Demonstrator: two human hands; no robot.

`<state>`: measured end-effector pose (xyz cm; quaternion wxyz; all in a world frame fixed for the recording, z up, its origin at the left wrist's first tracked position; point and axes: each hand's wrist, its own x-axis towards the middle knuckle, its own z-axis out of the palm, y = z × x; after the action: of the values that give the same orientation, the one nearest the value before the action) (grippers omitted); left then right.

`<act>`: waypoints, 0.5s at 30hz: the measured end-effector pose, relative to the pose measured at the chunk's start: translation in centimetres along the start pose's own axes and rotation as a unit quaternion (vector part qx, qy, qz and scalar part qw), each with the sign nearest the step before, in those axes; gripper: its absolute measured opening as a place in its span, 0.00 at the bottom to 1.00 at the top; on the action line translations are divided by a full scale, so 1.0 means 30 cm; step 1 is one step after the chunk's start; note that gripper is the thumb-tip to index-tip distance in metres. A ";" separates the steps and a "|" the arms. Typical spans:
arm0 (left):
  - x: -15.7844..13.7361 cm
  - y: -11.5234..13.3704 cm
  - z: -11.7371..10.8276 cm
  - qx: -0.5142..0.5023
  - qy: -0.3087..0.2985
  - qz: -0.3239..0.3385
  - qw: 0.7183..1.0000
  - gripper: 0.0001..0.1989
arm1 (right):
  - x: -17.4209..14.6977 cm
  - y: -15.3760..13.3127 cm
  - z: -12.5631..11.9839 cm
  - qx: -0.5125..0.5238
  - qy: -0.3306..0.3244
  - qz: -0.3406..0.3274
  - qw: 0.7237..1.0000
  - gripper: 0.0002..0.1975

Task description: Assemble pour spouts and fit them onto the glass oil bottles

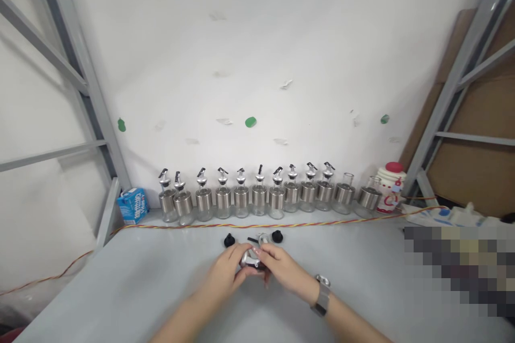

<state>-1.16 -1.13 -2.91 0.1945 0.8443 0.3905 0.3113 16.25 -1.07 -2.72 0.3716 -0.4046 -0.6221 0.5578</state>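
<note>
Both hands meet over the near middle of the grey table (161, 278). Between their fingers is a small silver pourer top (250, 261), partly covered by the fingers. My left hand (226, 270) grips it from the left; my right hand (284, 269), below a wristwatch, closes on it from the right. Just beyond the fingertips lie a black stopper (229, 240) on the left, another black stopper (277, 236) on the right, and a small clear piece (264, 239) with a thin black strip (253, 240) beside it.
A row of glass bottles with steel bands (241, 198) stands along the wall, most with pourers; two open-necked bottles (344, 195) are at the right end. A blue carton (133, 206), a red-lidded jar (391, 187) and a twisted wire (217, 225) are also there.
</note>
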 end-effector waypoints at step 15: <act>0.040 0.060 0.013 -0.405 0.001 -0.356 0.842 0.32 | -0.042 -0.038 0.023 -0.091 -0.046 -0.068 0.992 0.14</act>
<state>0.67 -1.33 -1.71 0.6163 0.4927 0.5034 0.3521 16.03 -2.56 -1.66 0.3414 -0.3675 -0.7127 0.4903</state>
